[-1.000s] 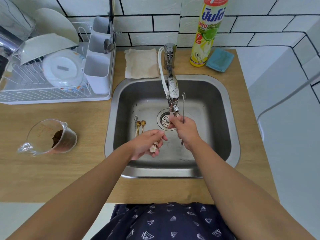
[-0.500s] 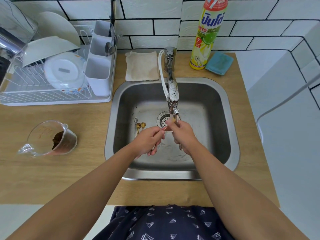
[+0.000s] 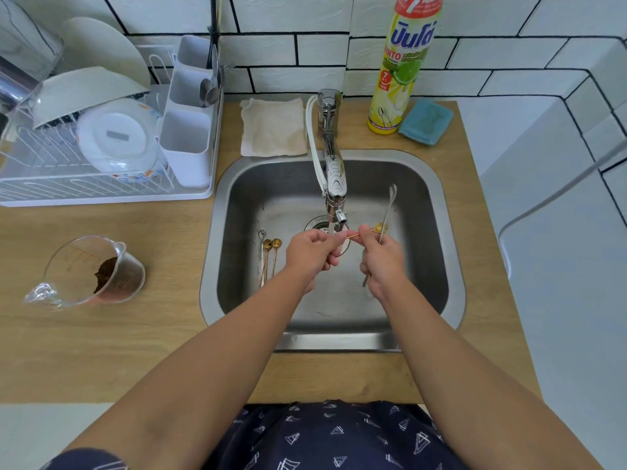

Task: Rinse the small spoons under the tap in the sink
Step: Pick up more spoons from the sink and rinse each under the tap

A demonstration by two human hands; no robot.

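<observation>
Both hands are over the steel sink (image 3: 437,252), just below the tap (image 3: 334,184), whose water falls between them. A small gold spoon (image 3: 368,233) lies crosswise under the stream, its handle pinched by my left hand (image 3: 314,254) and its bowl end by my right hand (image 3: 381,262). The right hand also grips a long silver spoon (image 3: 388,208) that points up and away. Three more small spoons (image 3: 269,257), two gold and one silver, lie on the sink floor left of the drain (image 3: 317,225).
A white dish rack (image 3: 101,195) with bowls, a lid and a cutlery holder stands at the back left. A glass measuring cup (image 3: 91,271) with brown residue lies on the wooden counter. Behind the sink are a beige cloth (image 3: 273,127), a detergent bottle (image 3: 402,69) and a blue sponge (image 3: 425,122).
The hands drew apart under the tap. The gold spoon now stretches between them, and the silver spoon in the right hand sticks up into view again.
</observation>
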